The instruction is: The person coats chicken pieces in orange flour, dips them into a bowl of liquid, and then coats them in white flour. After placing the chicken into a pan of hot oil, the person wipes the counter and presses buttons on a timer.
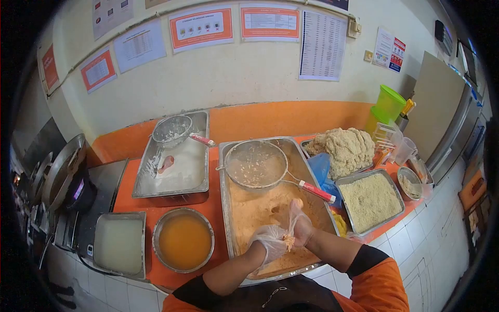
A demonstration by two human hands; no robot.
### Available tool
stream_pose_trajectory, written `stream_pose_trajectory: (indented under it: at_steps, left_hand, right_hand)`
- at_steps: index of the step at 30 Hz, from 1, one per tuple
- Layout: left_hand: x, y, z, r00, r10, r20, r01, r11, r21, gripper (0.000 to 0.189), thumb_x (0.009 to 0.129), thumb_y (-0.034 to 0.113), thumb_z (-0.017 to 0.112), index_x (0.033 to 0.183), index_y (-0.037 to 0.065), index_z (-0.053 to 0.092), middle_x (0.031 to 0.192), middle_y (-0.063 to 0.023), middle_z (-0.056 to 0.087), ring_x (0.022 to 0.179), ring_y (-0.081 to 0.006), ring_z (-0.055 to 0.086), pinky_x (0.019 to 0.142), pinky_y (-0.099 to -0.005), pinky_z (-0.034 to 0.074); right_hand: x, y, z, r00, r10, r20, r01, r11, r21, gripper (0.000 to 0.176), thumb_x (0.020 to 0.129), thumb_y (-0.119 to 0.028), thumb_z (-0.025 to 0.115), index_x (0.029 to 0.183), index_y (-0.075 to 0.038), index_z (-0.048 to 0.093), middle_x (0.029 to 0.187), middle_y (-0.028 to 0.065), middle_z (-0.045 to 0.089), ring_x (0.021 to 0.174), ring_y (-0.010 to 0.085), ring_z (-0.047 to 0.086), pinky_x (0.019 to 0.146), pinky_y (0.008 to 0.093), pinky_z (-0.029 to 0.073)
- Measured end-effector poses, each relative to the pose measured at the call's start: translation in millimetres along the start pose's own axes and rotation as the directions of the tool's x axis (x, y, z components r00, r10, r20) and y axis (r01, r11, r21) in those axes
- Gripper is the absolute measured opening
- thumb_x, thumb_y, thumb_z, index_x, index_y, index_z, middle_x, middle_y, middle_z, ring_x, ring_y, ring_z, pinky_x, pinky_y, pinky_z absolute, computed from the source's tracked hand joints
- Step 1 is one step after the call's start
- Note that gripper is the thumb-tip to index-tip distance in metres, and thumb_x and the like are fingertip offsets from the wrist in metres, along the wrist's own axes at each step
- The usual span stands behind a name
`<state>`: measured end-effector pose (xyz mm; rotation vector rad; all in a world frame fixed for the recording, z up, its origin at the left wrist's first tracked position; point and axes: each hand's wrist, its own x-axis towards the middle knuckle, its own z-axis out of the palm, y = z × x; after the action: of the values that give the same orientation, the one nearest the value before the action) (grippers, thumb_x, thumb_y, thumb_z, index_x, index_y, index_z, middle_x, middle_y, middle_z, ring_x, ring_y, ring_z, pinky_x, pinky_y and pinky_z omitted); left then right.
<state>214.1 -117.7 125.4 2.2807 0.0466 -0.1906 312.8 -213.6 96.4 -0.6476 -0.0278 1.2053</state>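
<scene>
Both my hands wear clear plastic gloves over a deep metal tray (226, 208) of orange-brown seasoned flour (254, 208). My left hand (270, 240) is closed and cupped against my right. My right hand (300, 222) is also closed, its fingers wrapped together. Between the two shows the crumbly end of a flour-coated chicken piece (288, 241); the gloves hide most of it. A round wire sieve (257, 164) with a red-and-white handle rests across the tray's far part, beyond my hands.
Left stand a white-flour tray (136, 190) with a raw drumstick (166, 164) and small sieve (172, 129), a pan of cloudy liquid (119, 244) and a bowl of orange liquid (185, 240). Right are piled crumbs (340, 148), a pale crumb tray (371, 200) and blue plastic (322, 171).
</scene>
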Motion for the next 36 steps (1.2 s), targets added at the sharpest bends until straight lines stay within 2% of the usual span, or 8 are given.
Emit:
stream_pose_trajectory:
  at_steps: [4, 8, 15, 21, 23, 25, 30, 36]
  left_hand:
    - [-4, 8, -4, 0.999, 0.037, 0.020, -0.037, 0.999, -0.009, 0.027, 0.073, 0.031, 0.051, 0.076, 0.005, 0.058, 0.068, -0.0099, 0.056, 0.062, -0.0219, 0.052, 0.058, -0.0324, 0.040]
    - [-7, 1, 5, 0.997, 0.072, 0.030, -0.072, 0.997, 0.005, 0.023, 0.073, 0.026, 0.051, 0.078, 0.005, 0.058, 0.070, -0.0105, 0.057, 0.063, -0.0236, 0.052, 0.059, -0.0322, 0.041]
    - [5, -2, -11, 0.943, -0.248, 0.224, 0.095, 0.842, 0.531, 0.024, 0.068, 0.023, 0.055, 0.083, 0.005, 0.059, 0.084, -0.0144, 0.058, 0.074, -0.0271, 0.056, 0.066, -0.0353, 0.045]
    - [11, -28, 3, 0.732, -0.656, 0.185, 0.325, 0.574, 0.751, 0.032, 0.065, 0.026, 0.061, 0.093, 0.008, 0.060, 0.095, -0.0094, 0.058, 0.086, -0.0231, 0.056, 0.069, -0.0354, 0.046]
    - [24, -91, 53, 0.717, -0.407, 0.565, -0.288, 0.565, 0.773, 0.039, 0.056, 0.029, 0.068, 0.089, 0.009, 0.061, 0.091, -0.0102, 0.058, 0.083, -0.0218, 0.056, 0.064, -0.0335, 0.047]
    - [23, -85, 57, 0.787, -0.388, 0.479, -0.187, 0.591, 0.785, 0.041, 0.057, 0.028, 0.067, 0.091, 0.008, 0.059, 0.093, -0.0113, 0.058, 0.084, -0.0221, 0.056, 0.064, -0.0340, 0.047]
    - [21, -26, 35, 0.684, -0.405, 0.607, -0.278, 0.624, 0.730, 0.048, 0.065, 0.023, 0.061, 0.107, 0.004, 0.049, 0.115, -0.0116, 0.046, 0.098, -0.0270, 0.048, 0.076, -0.0343, 0.041]
    - [58, -44, 19, 0.752, -0.523, 0.400, 0.091, 0.685, 0.723, 0.043, 0.066, 0.022, 0.059, 0.104, 0.003, 0.051, 0.109, -0.0127, 0.049, 0.095, -0.0279, 0.050, 0.075, -0.0358, 0.042]
  right_hand:
    - [12, 4, -5, 0.910, -0.091, -0.405, 0.032, 0.988, -0.150, 0.042, 0.083, -0.039, 0.037, 0.110, -0.007, 0.040, 0.105, 0.0119, 0.046, 0.095, 0.0283, 0.047, 0.080, 0.0401, 0.040]
    - [32, 2, -45, 0.934, -0.351, -0.066, -0.047, 0.065, -0.997, 0.033, 0.077, -0.020, 0.047, 0.107, -0.006, 0.044, 0.104, 0.0106, 0.049, 0.091, 0.0241, 0.050, 0.074, 0.0329, 0.043]
    - [11, -35, -12, 0.948, -0.254, -0.194, -0.319, -0.794, -0.517, 0.016, 0.070, -0.017, 0.050, 0.075, -0.006, 0.060, 0.076, 0.0123, 0.059, 0.067, 0.0248, 0.056, 0.055, 0.0308, 0.044]
    - [29, -14, -116, 0.927, 0.106, -0.359, -0.126, -0.814, -0.566, 0.037, 0.064, -0.040, 0.058, 0.086, -0.011, 0.061, 0.086, 0.0094, 0.059, 0.081, 0.0221, 0.056, 0.065, 0.0349, 0.044]
    - [33, 14, -158, 0.918, 0.280, -0.281, -0.017, -0.680, -0.733, 0.039, 0.064, -0.041, 0.061, 0.086, -0.009, 0.060, 0.083, 0.0089, 0.058, 0.074, 0.0216, 0.054, 0.061, 0.0327, 0.044]
    - [40, 30, -145, 0.886, 0.338, -0.318, -0.057, -0.600, -0.798, 0.040, 0.065, -0.040, 0.063, 0.086, -0.007, 0.059, 0.078, 0.0076, 0.059, 0.064, 0.0212, 0.052, 0.056, 0.0305, 0.044]
    - [4, 52, -39, 0.908, 0.033, -0.417, -0.302, -0.639, -0.708, 0.056, 0.064, -0.034, 0.065, 0.110, -0.009, 0.044, 0.103, 0.0095, 0.052, 0.088, 0.0200, 0.051, 0.074, 0.0342, 0.042]
    - [45, 22, -63, 0.936, 0.337, -0.102, 0.268, -0.870, -0.414, 0.030, 0.068, -0.027, 0.056, 0.095, -0.013, 0.055, 0.096, 0.0067, 0.056, 0.089, 0.0210, 0.052, 0.078, 0.0332, 0.039]
